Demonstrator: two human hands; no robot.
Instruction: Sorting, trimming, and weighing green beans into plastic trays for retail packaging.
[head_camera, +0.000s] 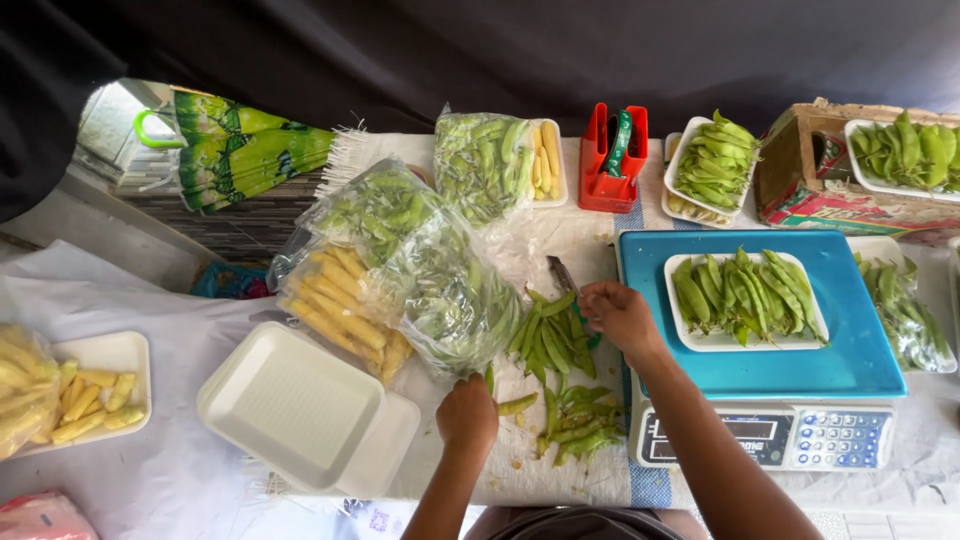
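Glossy clear plastic bags (455, 300) — smooth, crinkled; matt white foam trays (290, 400); a smooth blue plastic scale top (850, 350); white cloth table cover (180, 470) — soft, matt.

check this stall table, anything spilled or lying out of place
Mostly tidy. Loose pea pods lie scattered on the cloth beside the blue scale, not in a tray, with small scraps near the left hand. The right hand reaches into them. The empty foam trays sit stacked askew.
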